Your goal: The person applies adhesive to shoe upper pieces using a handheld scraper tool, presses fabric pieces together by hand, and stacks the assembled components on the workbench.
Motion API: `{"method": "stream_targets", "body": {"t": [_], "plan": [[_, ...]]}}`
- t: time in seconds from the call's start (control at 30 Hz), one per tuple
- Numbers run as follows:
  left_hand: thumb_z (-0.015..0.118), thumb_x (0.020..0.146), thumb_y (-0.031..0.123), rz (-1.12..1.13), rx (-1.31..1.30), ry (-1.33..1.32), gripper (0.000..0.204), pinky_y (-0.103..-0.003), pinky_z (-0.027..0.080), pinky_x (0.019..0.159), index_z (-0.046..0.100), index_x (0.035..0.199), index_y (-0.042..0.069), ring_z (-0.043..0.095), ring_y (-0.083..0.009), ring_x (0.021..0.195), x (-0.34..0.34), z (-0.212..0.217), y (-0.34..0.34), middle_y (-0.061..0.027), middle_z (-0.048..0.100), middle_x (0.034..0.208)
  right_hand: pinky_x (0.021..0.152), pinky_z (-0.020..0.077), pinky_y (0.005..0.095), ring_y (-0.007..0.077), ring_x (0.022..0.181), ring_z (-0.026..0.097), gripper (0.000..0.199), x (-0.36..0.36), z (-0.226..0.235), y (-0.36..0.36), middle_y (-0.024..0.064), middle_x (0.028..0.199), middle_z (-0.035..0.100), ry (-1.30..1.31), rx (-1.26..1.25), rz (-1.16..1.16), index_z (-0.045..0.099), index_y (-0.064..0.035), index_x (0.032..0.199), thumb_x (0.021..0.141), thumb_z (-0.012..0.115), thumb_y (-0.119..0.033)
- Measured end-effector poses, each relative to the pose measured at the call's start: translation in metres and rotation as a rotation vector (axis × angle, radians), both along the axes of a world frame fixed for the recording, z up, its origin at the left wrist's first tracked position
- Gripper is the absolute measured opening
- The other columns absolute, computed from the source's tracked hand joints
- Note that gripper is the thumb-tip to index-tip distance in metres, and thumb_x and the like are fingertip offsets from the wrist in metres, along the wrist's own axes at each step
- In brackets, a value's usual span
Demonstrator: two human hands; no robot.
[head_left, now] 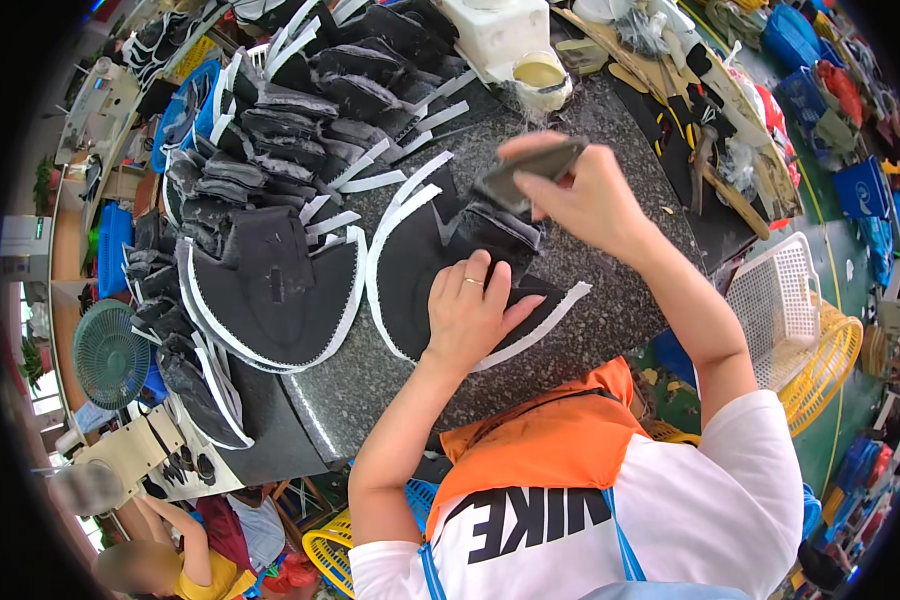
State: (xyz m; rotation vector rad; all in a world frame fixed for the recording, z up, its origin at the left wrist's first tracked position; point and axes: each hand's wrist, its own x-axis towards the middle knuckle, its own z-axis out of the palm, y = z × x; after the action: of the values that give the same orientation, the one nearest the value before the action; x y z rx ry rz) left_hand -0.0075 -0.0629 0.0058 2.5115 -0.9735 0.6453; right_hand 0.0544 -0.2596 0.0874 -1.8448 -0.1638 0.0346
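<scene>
My left hand (pixel 467 305) lies with fingers outstretched on a black fabric shoe upper (pixel 405 265) edged with white tape, pressing it against the speckled stone tabletop (pixel 610 300). Raised just beyond it, my right hand (pixel 590 200) grips a dark, flat, pad-like piece (pixel 530 175) between thumb and fingers; motion blurs it, so its kind is unclear. Dark padded fabric (pixel 495 235) with a fuzzy edge sits on the upper, between my hands. Another curved black upper (pixel 275 290) with white edging rests to the left.
Heaps of black padded uppers (pixel 300 130) cover the table's far left. A white container with a yellowish-filled cup (pixel 538 75) stands at the far edge. To the right are a hammer (pixel 705 165) and a white plastic basket (pixel 775 300). Another person (pixel 160 560) sits at the lower left.
</scene>
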Motion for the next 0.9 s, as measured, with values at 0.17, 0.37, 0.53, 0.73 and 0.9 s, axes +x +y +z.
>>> {"method": "stream_targets", "body": {"t": [0.17, 0.37, 0.53, 0.73, 0.9], "plan": [[0.077, 0.075, 0.045, 0.003, -0.005, -0.015, 0.053, -0.037, 0.044, 0.068, 0.060, 0.101, 0.003, 0.058, -0.0283, 0.085, 0.003, 0.001, -0.003, -0.0165, 0.058, 0.115, 0.060, 0.0512, 0.0278, 0.0082, 0.064, 0.062, 0.021, -0.011, -0.021, -0.008, 0.0063, 0.076, 0.069, -0.057, -0.160, 0.009, 0.067, -0.0002, 0.105, 0.086, 0.061, -0.004], [0.078, 0.074, 0.039, 0.002, -0.056, 0.009, 0.048, -0.039, 0.046, 0.070, 0.062, 0.098, 0.001, 0.059, -0.0297, 0.084, 0.012, 0.009, -0.006, -0.0176, 0.057, 0.117, 0.073, 0.0523, 0.0366, 0.0310, 0.079, 0.068, 0.023, 0.046, -0.001, -0.037, 0.0198, 0.089, 0.068, -0.439, -0.447, -0.232, 0.069, -0.0058, 0.105, 0.086, 0.059, -0.013], [0.082, 0.071, 0.030, 0.049, -0.207, 0.108, 0.046, -0.044, 0.049, 0.084, 0.064, 0.103, 0.002, 0.059, -0.0360, 0.097, -0.005, 0.033, 0.011, -0.0167, 0.056, 0.118, 0.078, 0.0501, 0.0467, 0.0342, 0.090, 0.064, 0.025, 0.121, -0.044, -0.058, 0.0146, 0.092, 0.067, -0.487, -0.898, -0.209, 0.068, -0.0191, 0.111, 0.087, 0.061, -0.022], [0.084, 0.065, 0.016, 0.413, -0.233, 0.224, 0.048, -0.048, 0.044, 0.096, 0.065, 0.108, 0.007, 0.051, -0.0398, 0.117, -0.104, 0.016, 0.076, -0.0174, 0.053, 0.126, 0.067, 0.0546, 0.0343, 0.0187, 0.076, 0.069, 0.032, 0.045, 0.000, -0.036, 0.0115, 0.084, 0.071, -0.034, -0.219, -0.279, 0.066, 0.0001, 0.108, 0.080, 0.054, -0.012], [0.082, 0.068, 0.013, 0.400, -0.325, 0.330, 0.047, -0.045, 0.047, 0.092, 0.065, 0.111, 0.007, 0.052, -0.0395, 0.114, -0.114, -0.001, 0.071, -0.0199, 0.051, 0.125, 0.065, 0.0542, 0.0348, 0.0247, 0.063, 0.068, 0.022, -0.018, -0.019, 0.100, 0.0178, 0.073, 0.067, -0.121, -0.342, 0.423, 0.068, -0.0033, 0.103, 0.082, 0.063, -0.009]]}}
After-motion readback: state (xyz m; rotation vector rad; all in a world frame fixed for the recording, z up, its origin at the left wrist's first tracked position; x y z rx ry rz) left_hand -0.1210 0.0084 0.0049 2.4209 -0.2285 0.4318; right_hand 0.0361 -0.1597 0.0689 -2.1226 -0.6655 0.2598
